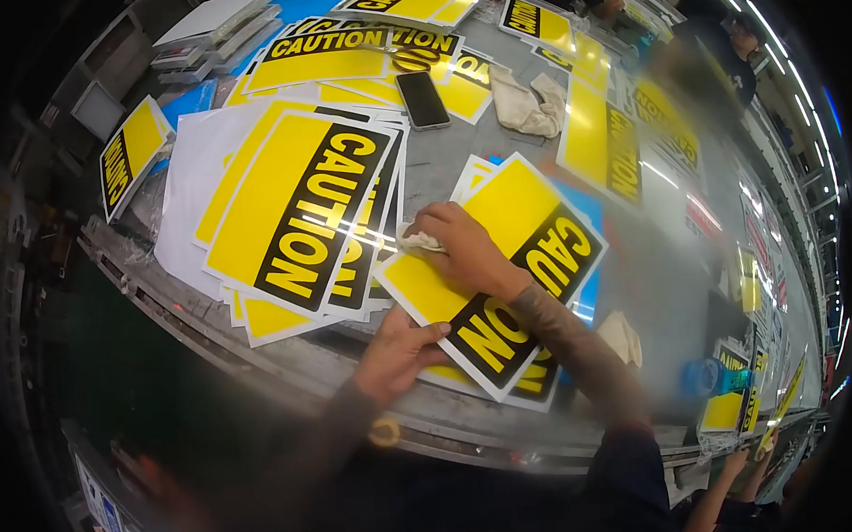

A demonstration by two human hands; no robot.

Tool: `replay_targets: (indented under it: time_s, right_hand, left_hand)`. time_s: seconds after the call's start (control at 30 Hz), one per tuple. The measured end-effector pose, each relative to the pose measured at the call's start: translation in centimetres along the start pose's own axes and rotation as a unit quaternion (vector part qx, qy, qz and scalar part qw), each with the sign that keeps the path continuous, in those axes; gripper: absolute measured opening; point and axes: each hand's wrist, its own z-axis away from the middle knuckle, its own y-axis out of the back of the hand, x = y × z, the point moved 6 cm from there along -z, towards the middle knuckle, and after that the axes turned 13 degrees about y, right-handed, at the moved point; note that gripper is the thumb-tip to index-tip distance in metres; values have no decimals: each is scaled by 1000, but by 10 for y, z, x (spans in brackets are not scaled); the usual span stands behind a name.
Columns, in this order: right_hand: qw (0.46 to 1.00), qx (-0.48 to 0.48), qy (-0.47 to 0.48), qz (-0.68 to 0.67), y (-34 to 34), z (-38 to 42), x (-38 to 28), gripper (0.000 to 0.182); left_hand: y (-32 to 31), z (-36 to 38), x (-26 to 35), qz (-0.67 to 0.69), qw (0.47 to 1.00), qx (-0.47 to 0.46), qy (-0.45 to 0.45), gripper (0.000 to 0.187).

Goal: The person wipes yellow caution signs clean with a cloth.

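Note:
A yellow caution sign with a black lettered band lies in front of me on top of other signs. My right hand is closed on a white cloth, which it presses at the sign's left edge; my right forearm crosses the lettering. My left hand grips the sign's lower left edge, thumb on the face, its other fingers partly out of sight beneath. To the left is a fanned pile of caution signs, with white sheets under it.
Behind the pile lie a phone, scissors and a crumpled pale cloth beside more signs. A roll of tape is near the table's front edge. A blue bottle stands at right. Other people work around the table.

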Motion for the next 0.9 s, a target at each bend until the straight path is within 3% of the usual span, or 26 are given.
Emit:
replay_targets:
  time_s: [0.1,0.13,0.17,0.2,0.27,0.33,0.43,0.53,0.6,0.63,0.7,0.77,0.83,0.9]
  right_hand:
    - [994,-31,54,-94,-20,-4,-39,34]
    - [986,-49,86,-135,-22,-6,-63,36]
    - [971,-109,111,-181,-22,-8,-80,37]
    - [971,-72,97,-205,-5,-11,-90,38]
    - [966,-1,65,-251,38,-7,-96,39]
    - [961,139,2,-238,89,19,-74,35]
    - [903,299,-172,-257,145,70,-40,31]
    - [864,387,-183,-266,172,114,-22,35]
    - [852,409,-204,-256,179,146,-10,35]
    - [851,411,-225,-237,181,161,-5,35]
    - [863,380,-274,-188,182,173,-9,28]
    - [877,330,-330,-115,182,177,-12,23]
    - [938,282,-199,22,179,181,2,25]
    - [970,164,-118,132,166,153,-2,30]
  left_hand:
    - [5,-3,-3,4,1000,16,-10,52]
    - [15,-2,-8,27,998,64,3,49]
    - [31,-12,-20,89,995,40,-35,49]
    - [45,-19,-27,148,986,13,-72,49]
    - [18,21,18,23,988,84,-126,51]
    - [22,58,51,-36,979,145,-142,51]
    - [65,105,103,-68,941,229,-241,48]
    - [101,140,145,-129,909,294,-266,48]
    - [125,155,162,-218,838,413,-281,32]
    - [131,162,166,-318,791,480,-207,28]
    - [138,189,174,-501,638,583,-54,27]
    - [152,220,179,-473,592,646,-96,45]
    - [116,211,167,-471,628,586,-200,47]
    - [49,170,128,-481,704,512,-104,37]
